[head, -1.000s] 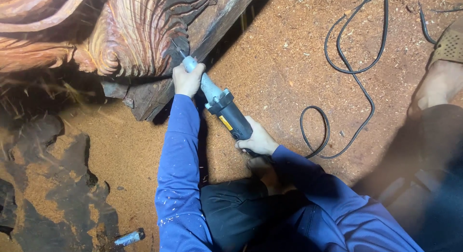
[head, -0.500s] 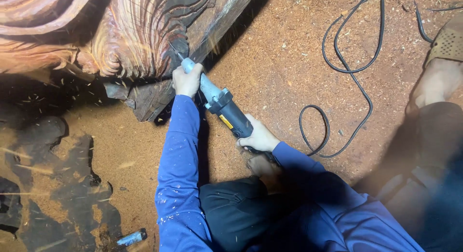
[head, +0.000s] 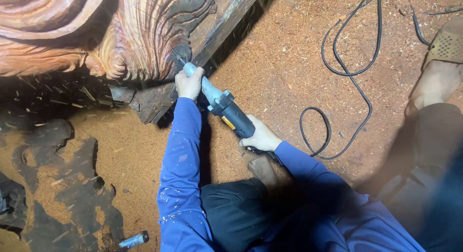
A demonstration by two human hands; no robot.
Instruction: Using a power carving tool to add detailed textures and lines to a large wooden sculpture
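My left hand (head: 188, 84) grips the pale front neck of a corded die grinder (head: 224, 108), close to its tip. My right hand (head: 261, 137) holds the tool's dark rear body. The tool's tip presses into the lower edge of a large carved wooden piece (head: 144, 35) with flowing reddish grooves. Wood chips fly to the left of the tip. Both my arms wear blue sleeves dusted with shavings. My bare foot (head: 264, 170) shows under the right forearm.
A black power cord (head: 337, 88) loops over the sawdust floor (head: 275, 63) to the right. Another person's foot in a sandal (head: 441, 68) is at the far right. A small blue-and-black cylinder (head: 134, 240) lies at bottom left near dark flat patches (head: 72, 184).
The hands and grinder keep the same grip at the carving's edge; the view has shifted slightly and more chips spray out to the left.
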